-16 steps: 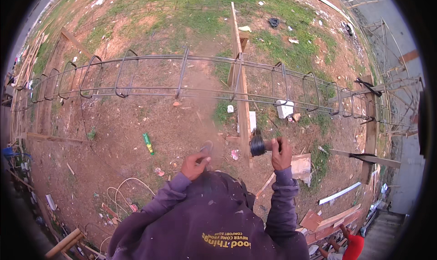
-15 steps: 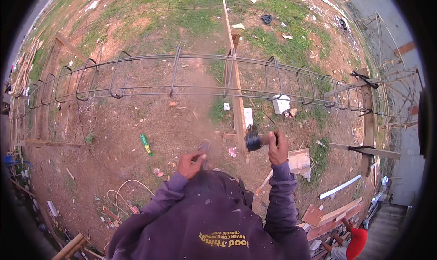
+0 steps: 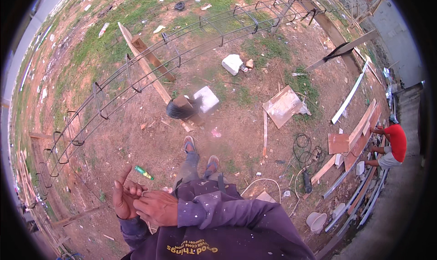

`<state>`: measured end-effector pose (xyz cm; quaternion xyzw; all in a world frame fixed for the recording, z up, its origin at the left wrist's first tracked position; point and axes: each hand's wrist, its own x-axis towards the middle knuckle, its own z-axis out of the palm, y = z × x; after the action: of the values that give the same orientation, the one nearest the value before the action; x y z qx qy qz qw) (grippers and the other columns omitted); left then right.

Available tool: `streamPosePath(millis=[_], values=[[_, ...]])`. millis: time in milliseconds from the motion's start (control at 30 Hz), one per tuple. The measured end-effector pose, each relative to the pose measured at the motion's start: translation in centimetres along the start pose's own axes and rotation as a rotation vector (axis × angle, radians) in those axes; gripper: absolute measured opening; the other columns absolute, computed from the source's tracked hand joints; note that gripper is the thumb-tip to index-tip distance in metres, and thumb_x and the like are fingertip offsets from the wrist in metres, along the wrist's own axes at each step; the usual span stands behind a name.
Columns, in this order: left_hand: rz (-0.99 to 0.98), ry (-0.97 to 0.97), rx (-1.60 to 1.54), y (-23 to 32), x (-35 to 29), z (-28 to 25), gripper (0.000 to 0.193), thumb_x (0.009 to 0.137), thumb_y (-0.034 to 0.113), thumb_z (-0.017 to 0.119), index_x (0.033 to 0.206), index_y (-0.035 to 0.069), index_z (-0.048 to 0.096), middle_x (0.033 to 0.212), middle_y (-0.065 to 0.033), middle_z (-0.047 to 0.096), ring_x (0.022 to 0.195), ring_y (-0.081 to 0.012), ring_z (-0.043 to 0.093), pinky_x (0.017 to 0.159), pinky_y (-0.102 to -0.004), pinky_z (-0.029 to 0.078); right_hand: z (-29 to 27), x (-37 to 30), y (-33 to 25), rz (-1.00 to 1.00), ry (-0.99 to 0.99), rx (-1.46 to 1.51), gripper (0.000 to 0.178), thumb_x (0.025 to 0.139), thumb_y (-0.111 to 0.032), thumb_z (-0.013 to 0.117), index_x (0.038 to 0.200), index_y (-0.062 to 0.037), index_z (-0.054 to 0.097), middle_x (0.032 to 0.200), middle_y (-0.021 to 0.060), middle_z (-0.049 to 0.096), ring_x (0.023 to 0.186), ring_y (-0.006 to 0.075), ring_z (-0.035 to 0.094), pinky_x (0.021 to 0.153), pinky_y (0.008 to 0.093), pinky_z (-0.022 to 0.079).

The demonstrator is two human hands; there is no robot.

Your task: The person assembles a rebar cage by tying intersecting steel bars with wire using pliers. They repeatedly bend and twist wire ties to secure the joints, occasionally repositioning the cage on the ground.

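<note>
Hands: the left hand (image 3: 122, 201) and right hand (image 3: 159, 207) meet in front of the torso, lower left. Grip state, left: index finger raised, remaining fingers partly curled. Grip state, right: fingers bent against the left hand's palm side. Whether a thin item lies between them cannot be determined.

Edges and room: the steel rebar cage (image 3: 178, 59) runs diagonally from lower left to upper right, beyond the hands. Dirt ground (image 3: 157, 146) spans the zone between the hands and the cage. Along the right edge, a concrete strip (image 3: 407, 105) borders stacked boards and metal lengths (image 3: 364, 189).

Wire: the black wire bundle (image 3: 176, 109), blurred, is seen at the near end of a long plank (image 3: 153, 78), well apart from both hands; its support cannot be determined. The cage crosses this plank.

Surroundings: a white slab (image 3: 206, 99) is just beside the bundle. A green bottle (image 3: 144, 172) lies on the dirt past the hands. To the right are a square board (image 3: 283, 106), a tangled cable (image 3: 307, 146) and a bucket (image 3: 316, 221). A person in a red shirt (image 3: 397, 144) is at the boards.
</note>
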<state>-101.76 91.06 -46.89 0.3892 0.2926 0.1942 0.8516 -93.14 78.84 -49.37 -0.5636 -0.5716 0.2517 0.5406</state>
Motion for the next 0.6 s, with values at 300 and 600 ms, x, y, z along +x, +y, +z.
streamPosePath(millis=[300,600], values=[[-0.039,0.142,-0.453,5.3,0.3,1.8,0.065,0.104,0.041,0.039,0.149,-0.003,0.021,0.070,0.0009,0.054,0.048,-0.0080,0.043,0.045,-0.0251,0.041,-1.6,-3.6,-0.3,0.049,0.118,0.337,0.026,0.092,-0.019,0.061,0.112,-0.0039,0.056,0.073,0.0148,0.061,0.065,0.0353,0.062,0.061,0.0440,0.048],[0.653,0.347,0.187,6.6,4.8,1.9,0.041,0.102,0.044,0.043,0.085,0.007,0.050,0.053,0.0066,0.023,0.042,-0.0056,0.023,0.039,-0.0247,0.018,-6.6,-9.2,7.4,0.496,-0.004,0.439,0.034,0.089,-0.023,0.067,0.116,-0.0019,0.060,0.100,0.0130,0.068,0.085,0.0255,0.064,0.075,0.0349,0.050]])
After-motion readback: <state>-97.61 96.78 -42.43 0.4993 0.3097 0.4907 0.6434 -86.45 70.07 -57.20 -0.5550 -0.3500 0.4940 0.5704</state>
